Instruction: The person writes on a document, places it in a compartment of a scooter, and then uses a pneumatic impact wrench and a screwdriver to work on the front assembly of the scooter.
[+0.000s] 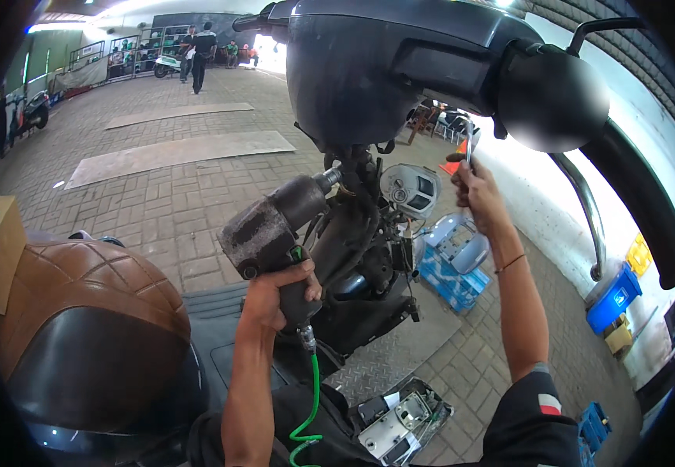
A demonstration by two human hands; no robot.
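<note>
Near eight o'clock, a quilted brown seat (112,284) is running into the dark rim. Nearer centre, the left hand (284,300) is wrapping its fingers around the handle of a scuffed metal impact wrench (271,222); whether its nose is touching the column (363,171) is hard to tell. A green hose (315,385) is hanging toward six o'clock. At two o'clock, the right hand (475,187) is closing its fingers around a slim shiny tool (470,146). A smooth black cover (345,74) is blocking twelve o'clock.
</note>
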